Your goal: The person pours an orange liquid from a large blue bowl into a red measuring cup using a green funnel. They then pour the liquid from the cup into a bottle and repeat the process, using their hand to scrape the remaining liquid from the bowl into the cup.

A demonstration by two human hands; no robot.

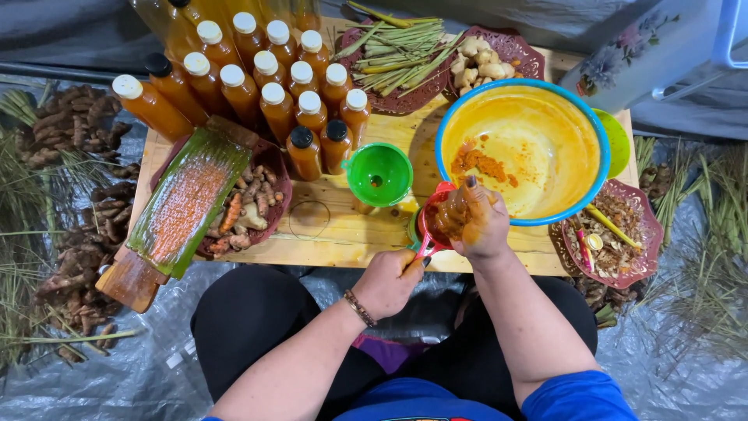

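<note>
My left hand (387, 281) grips the handle of a small red strainer (433, 222) held over the front edge of the wooden board (343, 234). My right hand (481, 224), stained orange, presses a lump of orange pulp into the strainer. A green funnel (379, 174) stands just left of it, on top of a bottle that is mostly hidden. Right behind my right hand sits a large blue-rimmed bowl (523, 148) with yellow liquid traces and orange pulp inside.
Several capped bottles of orange liquid (265, 86) stand at the back left. A green-and-wood grater (185, 204) lies across a plate of turmeric roots (245, 212). Plates of lemongrass (397, 58), ginger (487, 58) and scraps (612, 234) ring the board. Roots (70, 117) lie on the plastic sheet.
</note>
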